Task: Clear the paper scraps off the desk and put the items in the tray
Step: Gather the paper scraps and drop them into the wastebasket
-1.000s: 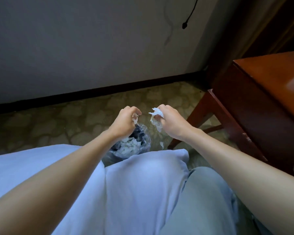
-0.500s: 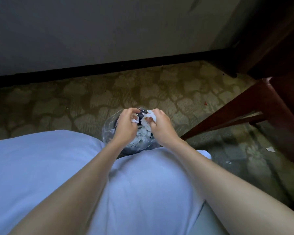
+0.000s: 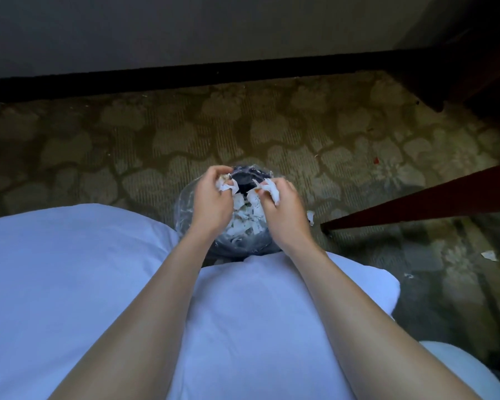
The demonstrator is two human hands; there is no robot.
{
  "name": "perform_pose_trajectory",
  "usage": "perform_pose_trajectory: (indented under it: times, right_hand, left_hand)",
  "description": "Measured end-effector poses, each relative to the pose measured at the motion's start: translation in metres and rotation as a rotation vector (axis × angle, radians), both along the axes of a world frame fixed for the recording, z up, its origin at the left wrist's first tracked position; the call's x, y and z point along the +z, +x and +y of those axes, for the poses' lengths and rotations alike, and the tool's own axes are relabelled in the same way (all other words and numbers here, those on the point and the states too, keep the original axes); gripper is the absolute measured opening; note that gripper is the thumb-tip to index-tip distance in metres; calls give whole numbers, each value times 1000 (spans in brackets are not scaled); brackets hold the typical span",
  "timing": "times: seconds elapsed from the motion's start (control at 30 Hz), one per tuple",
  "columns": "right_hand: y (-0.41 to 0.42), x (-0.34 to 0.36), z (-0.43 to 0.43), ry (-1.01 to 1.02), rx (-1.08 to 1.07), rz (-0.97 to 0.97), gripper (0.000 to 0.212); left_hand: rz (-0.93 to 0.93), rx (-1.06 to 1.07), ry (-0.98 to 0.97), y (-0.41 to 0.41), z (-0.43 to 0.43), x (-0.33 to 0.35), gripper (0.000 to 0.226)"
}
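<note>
A small round bin (image 3: 185, 210) lined with a clear plastic bag stands on the carpet in front of my knees, with white paper scraps (image 3: 240, 223) piled inside. My left hand (image 3: 211, 200) is over the bin's left side, fingers closed on a small white scrap (image 3: 223, 184). My right hand (image 3: 283, 209) is over the bin's right side, closed on crumpled white scraps (image 3: 270, 189). Both hands hide part of the bin's rim. The desk top and the tray are out of view.
A dark red wooden desk leg (image 3: 416, 203) slants in from the right. Loose scraps lie on the patterned carpet: one (image 3: 310, 217) beside the bin, another (image 3: 489, 255) at far right. My light blue clothing (image 3: 84, 284) fills the foreground. A dark baseboard (image 3: 185, 75) runs along the wall.
My view has tilted further down and the desk top has left the frame. Both hands have come down over the bin, still holding scraps, and have drawn slightly apart.
</note>
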State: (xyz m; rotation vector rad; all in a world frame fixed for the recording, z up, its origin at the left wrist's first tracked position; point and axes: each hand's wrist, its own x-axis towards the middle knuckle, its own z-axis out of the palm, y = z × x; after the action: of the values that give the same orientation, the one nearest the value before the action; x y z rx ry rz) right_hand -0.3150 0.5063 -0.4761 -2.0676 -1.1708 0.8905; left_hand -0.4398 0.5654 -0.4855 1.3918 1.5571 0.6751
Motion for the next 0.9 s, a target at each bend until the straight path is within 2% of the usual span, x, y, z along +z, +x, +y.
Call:
perform_pose_trajectory:
  times: [0.33, 0.5, 0.7, 0.9]
  right_hand:
    - [3, -20, 23, 1, -83, 154, 29]
    - [8, -27, 24, -18, -46, 241, 41]
    - [12, -31, 22, -33, -11, 206, 54]
    - [14, -32, 17, -72, 15, 198, 61]
  left_hand:
    - [-12, 1, -110, 7, 7, -18, 30]
    - [-43, -24, -118, 6, 10, -23, 30]
    - [-28, -54, -149, 8, 10, -25, 40]
    - [15, -104, -121, 7, 8, -26, 38]
